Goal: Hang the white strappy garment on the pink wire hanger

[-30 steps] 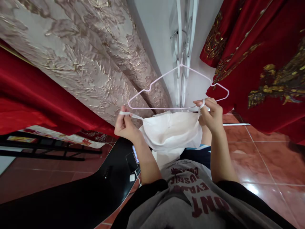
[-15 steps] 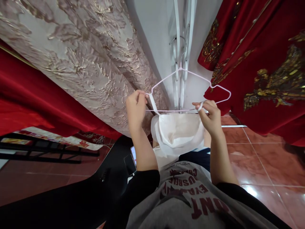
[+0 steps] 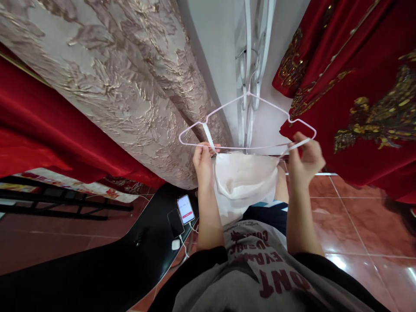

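Note:
A thin pale pink wire hanger (image 3: 260, 100) hangs by its hook from a white rack (image 3: 250, 65) against the wall. Below it droops a white strappy garment (image 3: 243, 177). Its left strap loops over the hanger's left shoulder notch, and my left hand (image 3: 203, 158) pinches that strap just under the hanger's bottom bar. My right hand (image 3: 305, 158) is closed on the right strap and holds it stretched up toward the hanger's right end.
Beige and gold brocade cloth (image 3: 113, 78) hangs at left, with red fabric (image 3: 48, 138) beneath it. A red gold-embroidered garment (image 3: 357, 95) hangs at right. A phone (image 3: 186, 209) with a cable lies on a black surface (image 3: 97, 268). The floor (image 3: 351, 225) is red tile.
My left hand has carried the left strap up over the hanger's left notch and come down below the bar. My right hand has moved the right strap outward to the hanger's right end.

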{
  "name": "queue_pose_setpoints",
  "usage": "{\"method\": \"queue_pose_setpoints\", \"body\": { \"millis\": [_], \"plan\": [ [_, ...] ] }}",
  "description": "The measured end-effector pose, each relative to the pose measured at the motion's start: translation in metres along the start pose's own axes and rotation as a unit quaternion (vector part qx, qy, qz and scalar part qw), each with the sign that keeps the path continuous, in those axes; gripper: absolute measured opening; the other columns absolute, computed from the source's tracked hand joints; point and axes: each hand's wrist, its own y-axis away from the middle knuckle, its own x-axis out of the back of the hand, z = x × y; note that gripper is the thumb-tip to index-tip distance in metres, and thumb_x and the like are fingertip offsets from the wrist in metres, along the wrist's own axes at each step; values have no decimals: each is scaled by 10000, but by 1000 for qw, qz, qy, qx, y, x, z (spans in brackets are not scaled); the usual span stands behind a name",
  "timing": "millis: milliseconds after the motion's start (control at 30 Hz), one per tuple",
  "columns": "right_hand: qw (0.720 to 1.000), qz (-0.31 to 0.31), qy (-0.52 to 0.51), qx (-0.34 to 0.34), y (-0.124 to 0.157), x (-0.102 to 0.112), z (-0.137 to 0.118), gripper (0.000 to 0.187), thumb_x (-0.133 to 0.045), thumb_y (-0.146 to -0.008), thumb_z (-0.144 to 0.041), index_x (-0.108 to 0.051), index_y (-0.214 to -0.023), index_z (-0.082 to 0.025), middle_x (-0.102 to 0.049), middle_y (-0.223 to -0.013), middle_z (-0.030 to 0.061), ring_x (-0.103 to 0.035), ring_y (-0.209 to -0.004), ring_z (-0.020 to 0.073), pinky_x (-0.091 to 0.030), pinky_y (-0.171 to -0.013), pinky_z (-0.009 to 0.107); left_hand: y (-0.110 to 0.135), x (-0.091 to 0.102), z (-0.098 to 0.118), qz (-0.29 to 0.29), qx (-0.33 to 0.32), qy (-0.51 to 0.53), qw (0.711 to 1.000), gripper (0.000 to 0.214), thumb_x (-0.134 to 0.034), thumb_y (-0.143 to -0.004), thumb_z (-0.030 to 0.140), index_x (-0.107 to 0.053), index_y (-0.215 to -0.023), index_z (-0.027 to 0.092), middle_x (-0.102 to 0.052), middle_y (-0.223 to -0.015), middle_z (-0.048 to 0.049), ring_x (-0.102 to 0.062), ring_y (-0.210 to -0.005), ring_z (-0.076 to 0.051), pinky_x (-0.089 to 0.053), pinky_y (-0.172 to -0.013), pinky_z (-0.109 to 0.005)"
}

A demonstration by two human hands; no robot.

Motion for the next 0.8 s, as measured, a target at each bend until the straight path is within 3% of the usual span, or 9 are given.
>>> {"method": "queue_pose_setpoints", "body": {
  "millis": [67, 167, 233, 333, 400, 467, 567, 667, 800],
  "plan": [
    [995, 101, 0, -10, -9, 10, 13, 256, -789, -893, -402, -801, -1101, -254, -756, -1057, 75, -738, -1034, 290, -591, -979, 531, 2, 0, 0, -6, 5, 5, 1000, 372, -765, -883, 552, -595, -877, 221, -775, -831, -42, -701, -737, -133, -539, -781, -260],
    [991, 136, -10, -5, -29, 22, 23, 225, -828, -864, -376, -807, -1047, -246, -761, -1075, 114, -743, -1039, 309, -604, -949, 506, 6, 1, -1, -17, 22, 17, 999, 358, -768, -890, 531, -588, -874, 222, -764, -830, -34, -659, -706, -118, -520, -765, -248],
    [996, 82, -20, -8, -45, 25, 19, 153, -824, -870, -357, -809, -977, -249, -777, -1047, 130, -744, -985, 297, -603, -905, 487, 7, 2, -1, -22, 29, 22, 999, 362, -770, -891, 531, -579, -877, 223, -758, -824, -30, -636, -684, -114, -513, -756, -248],
    [996, -77, -16, -33, -67, 23, -3, 79, -823, -859, -301, -795, -918, -256, -775, -906, 90, -730, -840, 253, -603, -828, 466, 3, 4, 0, -26, 30, 21, 999, 386, -787, -873, 541, -566, -866, 225, -738, -768, -20, -632, -680, -122, -508, -750, -250],
    [985, -168, 18, -24, -77, 17, -20, 108, -845, -818, -254, -773, -898, -257, -750, -873, 60, -725, -866, 260, -605, -877, 486, 1, 5, 2, -22, 30, 20, 999, 387, -800, -861, 535, -568, -859, 225, -742, -760, -22, -626, -674, -125, -503, -742, -250],
    [978, -203, 48, 21, -79, 10, -35, 202, -857, -773, -212, -754, -940, -258, -731, -956, 63, -712, -999, 300, -583, -975, 530, 0, 6, 3, -14, 32, 17, 999, 372, -798, -865, 521, -575, -850, 223, -753, -775, -29, -618, -667, -123, -501, -737, -251],
    [983, -154, 46, 93, -62, -3, -45, 305, -754, -813, -189, -727, -1105, -271, -693, -1170, 95, -649, -1220, 352, -522, -1082, 587, 2, 5, 3, -12, 37, 16, 999, 348, -782, -885, 502, -582, -839, 221, -745, -763, -26, -610, -656, -120, -496, -724, -245],
    [987, -114, -4, 116, -26, -15, -41, 249, -594, -906, -191, -718, -1100, -288, -712, -1186, 84, -662, -1235, 323, -513, -1090, 582, 5, 5, 3, -28, 35, 15, 999, 328, -770, -900, 495, -599, -848, 219, -764, -802, -31, -602, -657, -111, -496, -725, -236],
    [945, -311, -24, 102, 11, -28, -26, 173, -614, -950, -224, -755, -1035, -274, -775, -1115, 59, -714, -1085, 280, -515, -1038, 542, 7, 10, 5, -47, 46, -10, 998, 313, -767, -903, 509, -654, -914, 218, -811, -917, -56, -651, -713, -119, -517, -776, -251]
  ]
}}
